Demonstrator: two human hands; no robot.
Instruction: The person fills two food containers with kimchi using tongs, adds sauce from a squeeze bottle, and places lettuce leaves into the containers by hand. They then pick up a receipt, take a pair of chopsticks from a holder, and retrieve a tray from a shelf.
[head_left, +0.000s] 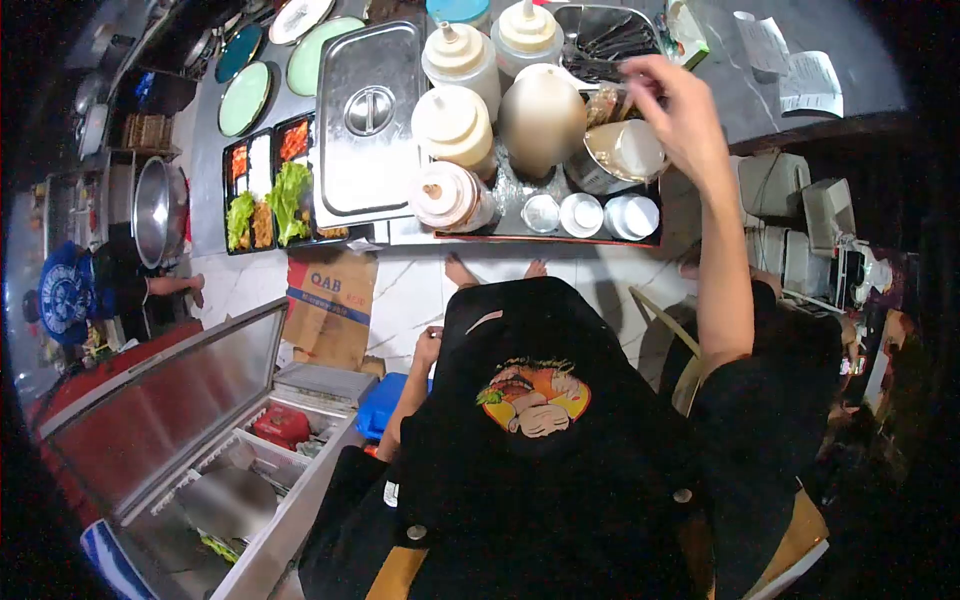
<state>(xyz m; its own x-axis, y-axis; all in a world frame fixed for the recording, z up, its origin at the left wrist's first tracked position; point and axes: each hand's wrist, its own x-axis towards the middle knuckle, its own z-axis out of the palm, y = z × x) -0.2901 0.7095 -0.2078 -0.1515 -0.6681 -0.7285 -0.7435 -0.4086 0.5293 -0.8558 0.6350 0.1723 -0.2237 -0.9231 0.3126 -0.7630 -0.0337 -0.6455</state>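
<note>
My right hand (685, 115) is over the right end of the counter, thumb and forefinger apart, with nothing visible between them. It is beside a metal tin (602, 176) and some small wrapped items (603, 105). Squeeze bottles (452, 128) with pale lids stand to its left. Three small silver-topped containers (581, 214) line the tray's front edge. My left hand (428, 345) hangs low beside the black apron (540, 470), fingers curled in; what they hold, if anything, is hidden.
A lidded steel pan (370, 115) and black food boxes (290, 190) are on the counter's left, with green plates (246, 98) behind. Dark utensils (615, 42) fill a bin. An open freezer (250, 440) stands lower left. Another person (68, 290) is at far left. Papers (808, 82) lie right.
</note>
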